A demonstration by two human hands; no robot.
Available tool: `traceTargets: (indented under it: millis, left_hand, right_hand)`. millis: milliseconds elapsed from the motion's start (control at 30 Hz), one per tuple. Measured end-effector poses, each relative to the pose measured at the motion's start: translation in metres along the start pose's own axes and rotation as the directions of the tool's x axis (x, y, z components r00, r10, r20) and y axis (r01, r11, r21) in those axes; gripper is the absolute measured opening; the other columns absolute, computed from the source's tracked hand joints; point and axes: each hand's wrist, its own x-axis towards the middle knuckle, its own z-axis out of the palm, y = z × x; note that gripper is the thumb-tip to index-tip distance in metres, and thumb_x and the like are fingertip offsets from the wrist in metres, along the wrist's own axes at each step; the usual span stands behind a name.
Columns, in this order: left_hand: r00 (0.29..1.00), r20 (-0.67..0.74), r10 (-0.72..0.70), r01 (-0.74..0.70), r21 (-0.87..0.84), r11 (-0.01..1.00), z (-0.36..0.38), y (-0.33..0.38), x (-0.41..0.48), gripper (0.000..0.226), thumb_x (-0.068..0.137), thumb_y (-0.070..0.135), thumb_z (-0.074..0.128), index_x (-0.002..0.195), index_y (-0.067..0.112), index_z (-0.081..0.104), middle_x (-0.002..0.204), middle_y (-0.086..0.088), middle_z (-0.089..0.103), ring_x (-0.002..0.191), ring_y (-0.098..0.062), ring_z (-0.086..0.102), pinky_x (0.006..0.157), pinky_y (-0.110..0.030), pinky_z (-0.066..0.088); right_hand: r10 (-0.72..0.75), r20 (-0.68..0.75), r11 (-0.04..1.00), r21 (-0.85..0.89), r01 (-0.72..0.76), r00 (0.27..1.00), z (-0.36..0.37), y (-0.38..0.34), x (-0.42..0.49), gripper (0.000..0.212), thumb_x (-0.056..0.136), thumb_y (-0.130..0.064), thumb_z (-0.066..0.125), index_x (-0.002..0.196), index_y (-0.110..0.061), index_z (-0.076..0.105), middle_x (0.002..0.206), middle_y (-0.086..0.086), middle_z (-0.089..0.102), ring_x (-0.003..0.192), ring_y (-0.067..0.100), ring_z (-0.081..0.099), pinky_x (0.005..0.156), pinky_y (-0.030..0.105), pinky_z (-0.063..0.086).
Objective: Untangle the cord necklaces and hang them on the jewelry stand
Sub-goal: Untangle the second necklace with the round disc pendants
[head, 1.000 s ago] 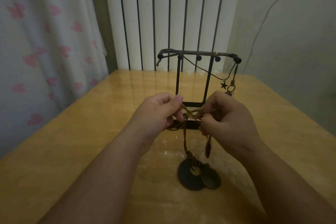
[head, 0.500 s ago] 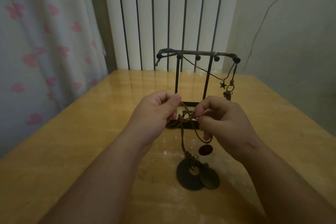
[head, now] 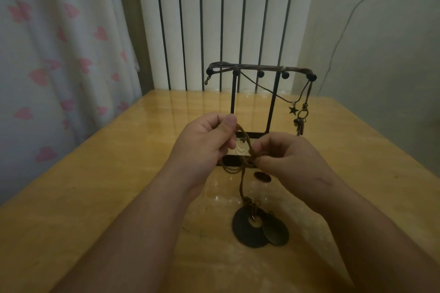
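A glossy yellow wooden tabletop (head: 95,185) is filling the lower frame, with a heart-print curtain (head: 47,54) hanging at the left. At centre, the left hand (head: 204,140) and right hand (head: 292,162) are each pinching the tangled cord necklaces (head: 245,147) in a tight grip in front of the black jewelry stand (head: 271,104). The dark disc pendants (head: 257,228) are resting on the tabletop below.
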Motion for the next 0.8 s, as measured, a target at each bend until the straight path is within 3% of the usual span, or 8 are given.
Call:
traceTargets:
  millis: [133, 267, 367, 500, 667, 800]
  left_hand:
    - [1.0, -0.025, 0.003, -0.005, -0.054, 0.999, -0.003, -0.001, 0.002, 0.028, 0.099, 0.031, 0.049, 0.078, 0.017, 0.061, 0.064, 0.003, 0.058, 0.048, -0.005, 0.044, 0.045, -0.013, 0.039]
    - [0.996, -0.085, -0.027, 0.014, -0.149, 0.989, -0.004, 0.0, 0.003, 0.024, 0.101, 0.029, 0.047, 0.088, 0.015, 0.062, 0.072, 0.002, 0.063, 0.049, -0.007, 0.044, 0.044, -0.013, 0.04]
    - [0.991, -0.122, -0.059, 0.035, -0.187, 0.982, -0.006, -0.002, 0.005, 0.02, 0.102, 0.023, 0.047, 0.091, 0.016, 0.063, 0.071, 0.002, 0.062, 0.051, -0.008, 0.043, 0.046, -0.019, 0.036]
    - [0.973, -0.219, -0.068, 0.081, 0.054, 0.995, -0.006, -0.006, 0.005, 0.013, 0.099, 0.025, 0.054, 0.101, 0.024, 0.067, 0.068, 0.005, 0.056, 0.059, -0.008, 0.048, 0.052, -0.02, 0.037]
    - [0.988, -0.143, -0.05, 0.086, 0.261, 0.962, -0.003, -0.013, 0.003, 0.026, 0.089, 0.018, 0.071, 0.108, 0.036, 0.069, 0.087, 0.008, 0.062, 0.081, -0.007, 0.059, 0.069, -0.022, 0.045]
    - [0.986, -0.166, -0.03, 0.096, 0.411, 0.907, -0.004, -0.013, 0.003, 0.038, 0.089, 0.015, 0.071, 0.117, 0.039, 0.065, 0.087, 0.006, 0.06, 0.078, -0.006, 0.058, 0.061, -0.013, 0.04]
  right_hand:
    - [0.034, 0.027, 0.999, 0.034, -0.035, 0.999, -0.001, 0.0, 0.001, 0.016, 0.088, -0.004, 0.062, 0.092, -0.019, 0.068, 0.089, -0.007, 0.074, 0.084, -0.002, 0.069, 0.071, 0.017, 0.049]
    - [0.12, 0.058, 0.983, 0.135, -0.127, 0.991, -0.001, -0.001, 0.001, 0.015, 0.092, -0.003, 0.057, 0.096, -0.015, 0.065, 0.091, 0.002, 0.074, 0.087, 0.014, 0.072, 0.079, 0.035, 0.059]
    - [0.19, 0.128, 0.92, 0.323, -0.223, 0.973, -0.001, -0.004, -0.001, 0.017, 0.095, 0.0, 0.049, 0.102, -0.008, 0.063, 0.096, 0.014, 0.07, 0.08, 0.021, 0.073, 0.068, 0.035, 0.061]
    - [0.191, 0.072, 0.908, 0.365, -0.204, 0.979, -0.003, -0.005, -0.001, 0.016, 0.093, 0.0, 0.053, 0.097, -0.008, 0.066, 0.09, 0.01, 0.067, 0.063, 0.012, 0.062, 0.054, 0.024, 0.051]
    - [0.137, -0.021, 0.946, 0.298, -0.125, 0.99, -0.001, -0.003, 0.0, 0.017, 0.091, 0.0, 0.057, 0.092, -0.01, 0.07, 0.072, -0.001, 0.067, 0.057, 0.007, 0.056, 0.051, 0.02, 0.047]
    - [0.123, -0.035, 0.961, 0.252, -0.111, 0.992, 0.0, -0.001, 0.001, 0.017, 0.091, -0.001, 0.058, 0.09, -0.012, 0.071, 0.072, 0.001, 0.068, 0.057, 0.007, 0.056, 0.052, 0.02, 0.048]
